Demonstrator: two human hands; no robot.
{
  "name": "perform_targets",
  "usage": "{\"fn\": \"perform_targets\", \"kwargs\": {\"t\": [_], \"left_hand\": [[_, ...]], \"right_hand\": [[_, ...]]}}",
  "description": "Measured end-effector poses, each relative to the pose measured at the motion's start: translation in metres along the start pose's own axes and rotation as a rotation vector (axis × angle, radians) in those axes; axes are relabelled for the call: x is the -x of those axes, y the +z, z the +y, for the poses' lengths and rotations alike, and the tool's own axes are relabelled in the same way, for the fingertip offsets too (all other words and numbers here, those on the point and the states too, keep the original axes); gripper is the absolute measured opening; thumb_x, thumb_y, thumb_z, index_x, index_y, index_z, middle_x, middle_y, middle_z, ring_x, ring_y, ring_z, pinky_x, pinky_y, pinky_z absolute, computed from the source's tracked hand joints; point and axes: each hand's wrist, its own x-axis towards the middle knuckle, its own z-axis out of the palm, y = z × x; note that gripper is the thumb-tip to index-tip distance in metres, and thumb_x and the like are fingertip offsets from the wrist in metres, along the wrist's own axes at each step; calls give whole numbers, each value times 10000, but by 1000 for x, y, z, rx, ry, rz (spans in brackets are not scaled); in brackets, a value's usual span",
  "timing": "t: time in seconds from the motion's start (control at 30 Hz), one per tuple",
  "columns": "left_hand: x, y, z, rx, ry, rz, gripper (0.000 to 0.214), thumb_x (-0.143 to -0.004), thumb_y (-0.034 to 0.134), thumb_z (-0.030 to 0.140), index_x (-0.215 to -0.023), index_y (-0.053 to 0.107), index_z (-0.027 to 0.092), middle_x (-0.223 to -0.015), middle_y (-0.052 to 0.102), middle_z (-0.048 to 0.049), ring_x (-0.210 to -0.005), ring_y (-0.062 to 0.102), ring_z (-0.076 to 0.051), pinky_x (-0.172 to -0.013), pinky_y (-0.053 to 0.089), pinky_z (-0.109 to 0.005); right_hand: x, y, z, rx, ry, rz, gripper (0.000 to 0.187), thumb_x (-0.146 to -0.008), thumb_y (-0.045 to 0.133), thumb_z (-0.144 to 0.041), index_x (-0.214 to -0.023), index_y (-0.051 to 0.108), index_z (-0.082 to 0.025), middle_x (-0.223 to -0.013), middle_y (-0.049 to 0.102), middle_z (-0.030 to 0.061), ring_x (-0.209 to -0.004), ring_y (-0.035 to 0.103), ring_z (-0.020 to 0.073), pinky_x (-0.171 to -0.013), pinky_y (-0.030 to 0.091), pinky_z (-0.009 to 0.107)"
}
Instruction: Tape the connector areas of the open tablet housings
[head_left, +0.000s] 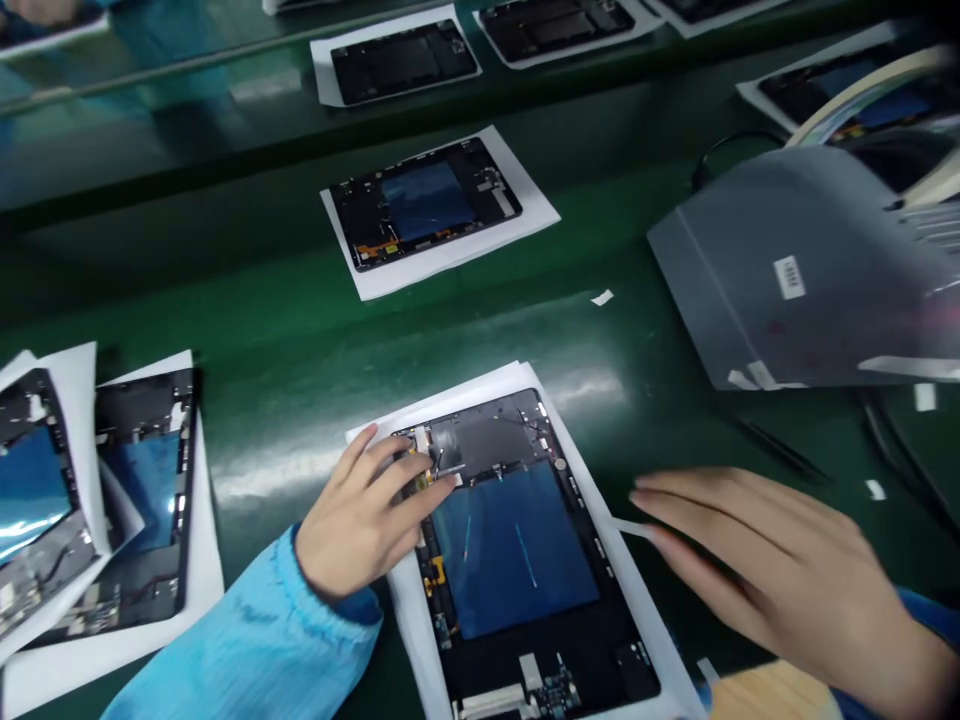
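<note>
The left hand [360, 520] lies flat on the upper left corner of an opened tablet [517, 560], its grip spread, fingertips [442, 485] pressing on a small pale part near the silver plate at the top of the device; nothing is clasped. The right hand [765, 570] hovers just off the tablet's right edge at about 3 o'clock, fingers straight and together, blurred; a thin pale strip [626, 527] shows at its fingertips, but whether it is pinched cannot be told. The tablet lies back-open on a white sheet [409, 600] on the green bench [300, 330], at the near middle of the view, its blue battery film facing up.

At 9 o'clock from it, two more opened tablets [142, 480] overlap on paper. At 12 o'clock another opened tablet [424, 205] rests on its own sheet, with further ones beyond it. At 2 o'clock lies a grey back cover [795, 270] bearing a small barcode label [789, 277].
</note>
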Motion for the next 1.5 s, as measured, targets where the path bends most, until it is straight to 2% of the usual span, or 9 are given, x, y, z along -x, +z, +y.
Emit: {"fn": "perform_targets", "kwargs": {"t": [0.1,0.2,0.33,0.43,0.6,0.9,1.2,1.33,1.5], "left_hand": [[-6,-12,3,-8,-31,-25,322,-909,481,127,-1159,660,222,-1105,655,-68,-1156,505,-318,-1094,308,-617],[-36,-27,18,-55,-14,54,266,-961,419,127,-998,680,164,-937,679,-63,-963,578,-237,-952,456,-448],[-93,-25,38,-77,77,32,252,-978,443,157,-817,636,144,-749,625,-36,-685,540,-175,-611,439,-309],[-124,-8,36,-71,117,-72,172,-947,525,201,-803,608,157,-778,609,-38,-702,541,-186,-617,413,-319],[-145,0,24,-156,418,-156,190,-955,487,120,-821,618,151,-803,607,-47,-751,543,-190,-611,355,-323],[-144,1,28,-187,640,-59,301,-931,459,89,-648,542,152,-645,524,-38,-610,491,-166,-545,279,-338],[-107,5,23,-113,287,-67,203,-979,476,134,-873,648,130,-753,630,-35,-688,552,-161,-591,414,-304],[-101,6,29,-92,252,-3,185,-982,471,124,-934,650,108,-787,645,-43,-697,558,-164,-589,434,-295],[-103,7,30,-62,275,-42,197,-986,472,129,-951,665,108,-802,645,-47,-736,569,-170,-610,458,-294]], "right_hand": [[-42,19,-15,-10,-46,-60,321,-908,608,-250,-1220,603,-175,-1170,654,70,-962,633,199,-803,532,359],[-70,31,-18,4,-75,31,270,-946,556,-277,-1162,603,-122,-1061,671,90,-860,628,183,-709,525,332],[-70,34,-17,-58,-106,107,182,-943,562,-248,-1070,616,-129,-969,668,74,-798,613,158,-674,509,301],[-63,36,-14,-98,-106,109,176,-921,601,-253,-1042,623,-127,-951,660,70,-796,608,161,-683,503,312],[-62,37,-12,-119,-100,125,163,-913,609,-262,-1006,621,-128,-913,656,56,-774,606,158,-652,475,305],[-64,37,-14,-67,-68,128,161,-931,571,-278,-998,605,-135,-941,671,65,-790,615,166,-670,473,318],[-70,43,-20,53,-106,72,308,-953,531,-320,-1147,619,-97,-1002,660,87,-800,576,188,-699,431,340],[-71,44,-21,77,-116,58,312,-952,524,-319,-1142,629,-94,-992,655,93,-793,562,194,-696,428,347],[-72,41,-18,26,-134,58,279,-963,502,-314,-1122,629,-123,-977,661,89,-769,579,182,-670,461,337]]}}
